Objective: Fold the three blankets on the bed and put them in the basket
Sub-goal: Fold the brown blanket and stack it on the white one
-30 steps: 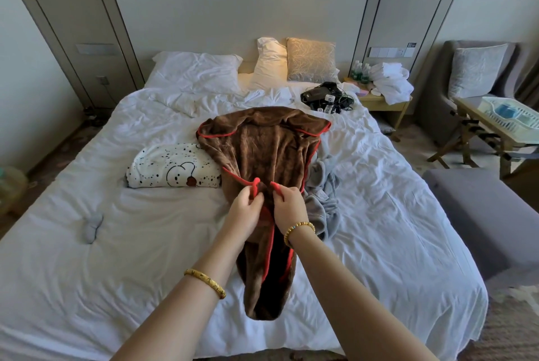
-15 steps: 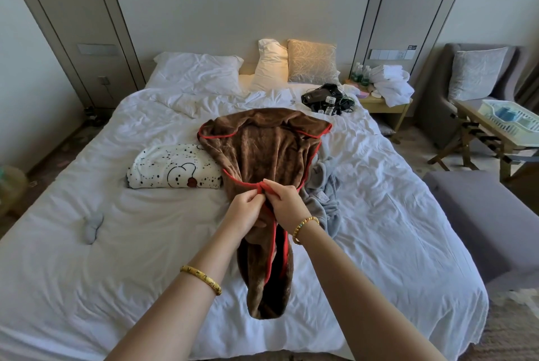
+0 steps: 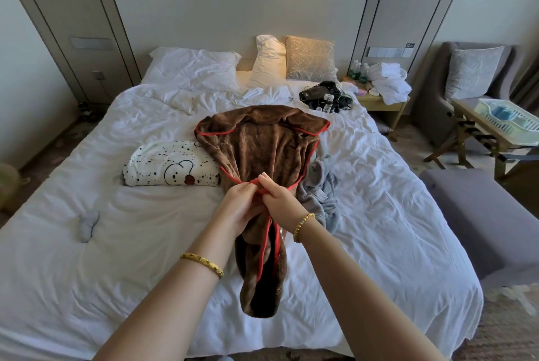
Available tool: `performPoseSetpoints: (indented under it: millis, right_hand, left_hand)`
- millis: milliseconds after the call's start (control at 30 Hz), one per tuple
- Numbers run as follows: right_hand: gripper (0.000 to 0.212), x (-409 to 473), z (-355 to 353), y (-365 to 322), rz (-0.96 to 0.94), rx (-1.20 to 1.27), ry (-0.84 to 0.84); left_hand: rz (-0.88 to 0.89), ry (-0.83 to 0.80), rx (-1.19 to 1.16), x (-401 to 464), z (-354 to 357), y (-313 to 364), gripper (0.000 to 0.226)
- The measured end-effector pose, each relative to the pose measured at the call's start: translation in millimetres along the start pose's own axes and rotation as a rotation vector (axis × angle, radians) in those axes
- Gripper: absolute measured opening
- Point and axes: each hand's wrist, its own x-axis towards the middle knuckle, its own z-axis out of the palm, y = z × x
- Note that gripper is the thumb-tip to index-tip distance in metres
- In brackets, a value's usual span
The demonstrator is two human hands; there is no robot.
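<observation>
The blanket point(image 3: 262, 150) is brown with red trim. The folded one point(image 3: 166, 168) is white with black dots. A third point(image 3: 323, 188) is grey. The bed point(image 3: 116, 244) is white.

My left hand point(image 3: 240, 203) and right hand point(image 3: 280, 200) hide the stretch of red trim I pinch on the brown blanket point(image 3: 259, 150). That blanket covers the right end of the spotted blanket point(image 3: 169, 163) and most of the grey blanket point(image 3: 323, 188). The basket point(image 3: 513, 119) is cut off by the right edge. The dark tangle of gear point(image 3: 325, 95) near the pillows is too small to identify. My elbows run off the bottom.
</observation>
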Motion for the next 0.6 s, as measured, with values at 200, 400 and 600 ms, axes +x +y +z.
performPoseSetpoints:
  millis: [200, 400, 600]
  right_hand:
    - [0.036, 12, 6, 2, -0.042, 0.002, 0.419]
    - [0.03, 52, -1, -13, -0.17, -0.067, 0.639]
    - [0.013, 92, 6, -3, 0.021, -0.142, 0.675]
  left_hand:
    - [0.077, 0.078, 0.051, 23, 15, 39, 0.022]
    - [0.162, -0.027, 0.021, 48, 22, 88, 0.024]
    - [0.146, -0.102, -0.151, 76, 20, 135, 0.027]
